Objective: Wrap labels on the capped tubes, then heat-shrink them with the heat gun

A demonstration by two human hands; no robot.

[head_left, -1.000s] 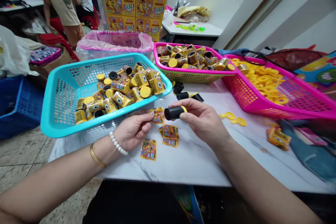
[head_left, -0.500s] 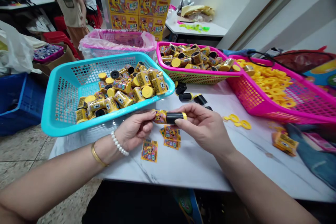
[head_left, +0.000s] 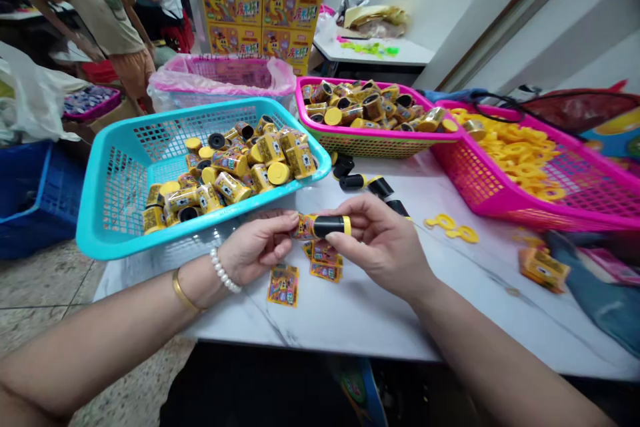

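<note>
Between my hands, above the marble-patterned table, a black cylinder with a yellow end [head_left: 332, 225] lies sideways. Its left end meets a printed yellow sleeve [head_left: 306, 226]; how far it sits inside I cannot tell. My left hand [head_left: 257, 247], wearing a pearl bracelet, pinches the sleeve's left end. The fingers and thumb of my right hand [head_left: 385, 240] grip the cylinder near its yellow end. Flat printed sleeves [head_left: 283, 285] lie below my hands, with a small stack [head_left: 326, 261] just under the cylinder. Several loose black cylinders [head_left: 353, 181] rest behind my right hand.
A turquoise basket [head_left: 113, 250] and a pink basket [head_left: 385, 140] hold several labelled cylinders. Another pink basket [head_left: 530, 213] holds yellow ring pieces [head_left: 520, 147]. Two yellow ring pieces [head_left: 453, 229] lie on the table [head_left: 470, 320]. Printed cartons [head_left: 293, 7] stand stacked behind. A person [head_left: 107, 20] stands at the back left.
The black cylinder in my right hand has shifted slightly left against the sleeve and turned a little. My left hand keeps its pinch. The person in the background has moved left.
</note>
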